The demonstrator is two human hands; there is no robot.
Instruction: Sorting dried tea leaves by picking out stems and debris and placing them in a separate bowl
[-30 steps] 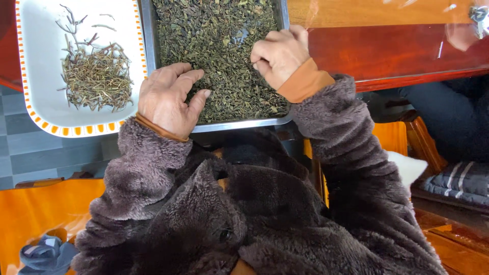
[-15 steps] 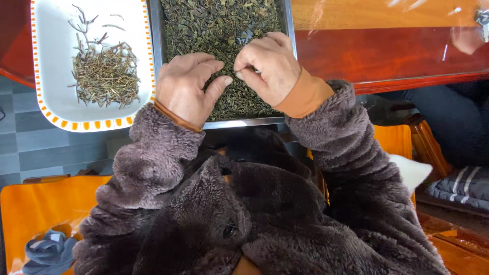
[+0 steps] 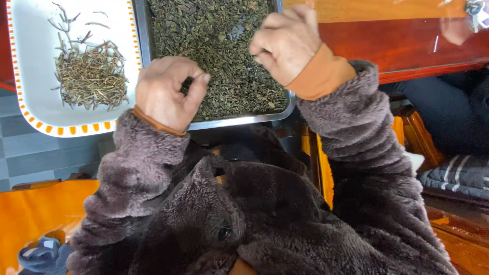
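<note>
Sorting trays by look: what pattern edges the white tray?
Orange dashes along the white tray's rim, head view.

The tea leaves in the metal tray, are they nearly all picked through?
Not nearly. Done: a small pile of stems lies on the white plate. In hand: the left hand and right hand are curled in a pinch over the dark leaves; what they grip is hidden. Left: the metal tray is full.

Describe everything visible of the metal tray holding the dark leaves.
The metal tray is shallow, silver and rectangular with a rounded corner and raised rim, its far end cut off by the frame. It lies flat on the red-brown table, beside the white tray. Dark green dried leaves cover it. The left hand and right hand are curled above the leaves.
</note>
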